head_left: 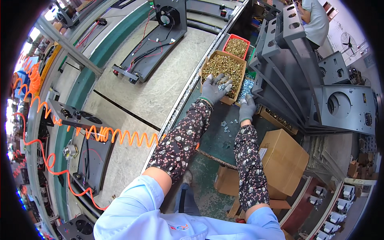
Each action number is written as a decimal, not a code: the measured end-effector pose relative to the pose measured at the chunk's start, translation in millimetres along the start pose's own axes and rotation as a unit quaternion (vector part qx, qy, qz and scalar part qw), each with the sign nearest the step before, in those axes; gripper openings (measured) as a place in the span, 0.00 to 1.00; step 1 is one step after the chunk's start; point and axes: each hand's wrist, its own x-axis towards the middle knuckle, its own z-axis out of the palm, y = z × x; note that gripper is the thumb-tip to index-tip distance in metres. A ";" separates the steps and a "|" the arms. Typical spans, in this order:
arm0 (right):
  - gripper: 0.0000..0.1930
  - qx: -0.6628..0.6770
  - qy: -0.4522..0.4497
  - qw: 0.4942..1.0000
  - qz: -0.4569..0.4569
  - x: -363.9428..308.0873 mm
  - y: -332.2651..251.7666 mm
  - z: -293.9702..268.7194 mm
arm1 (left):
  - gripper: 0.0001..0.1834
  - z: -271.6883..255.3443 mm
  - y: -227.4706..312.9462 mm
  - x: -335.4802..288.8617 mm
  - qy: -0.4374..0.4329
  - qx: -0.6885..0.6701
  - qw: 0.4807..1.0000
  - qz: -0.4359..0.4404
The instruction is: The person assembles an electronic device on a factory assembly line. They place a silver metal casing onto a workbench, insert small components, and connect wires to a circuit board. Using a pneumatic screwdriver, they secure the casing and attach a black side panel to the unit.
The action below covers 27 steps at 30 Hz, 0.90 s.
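Observation:
My left hand (215, 89), in a grey glove, reaches over a cardboard box of brass-coloured screws (224, 66). Its fingers are stretched and spread, and a few small silvery pieces, apparently nuts, show against them. Beside the front of a green bin of silvery nuts (247, 87) is my right hand (247, 108), gloved in grey too. The fingers on that side are bent together, and whatever they pinch is too small to make out. Several loose nuts (225, 127) lie on the dark green bench top (212, 138) between my forearms.
A red bin of screws (237, 47) stands behind the box. Grey metal housings (290, 76) crowd the right, above a cardboard carton (286, 160). On the left conveyor sit a panel with a fan (168, 17) and wires; an orange coiled hose (120, 135) crosses it.

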 end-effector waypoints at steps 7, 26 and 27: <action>0.16 -0.088 -0.010 0.994 -0.062 -7.6 -27.5 -2.5 | 0.28 15.0 5.3 -20.8 -0.038 -0.009 0.999 -0.014; 0.16 -0.152 -0.417 0.862 -0.244 -339.8 -207.6 28.1 | 0.20 -46.1 26.8 -410.4 -0.030 0.208 0.925 0.318; 0.16 -0.128 -0.420 0.861 -0.255 -376.4 -213.8 29.2 | 0.20 -55.0 31.7 -442.3 -0.062 -0.001 0.960 0.274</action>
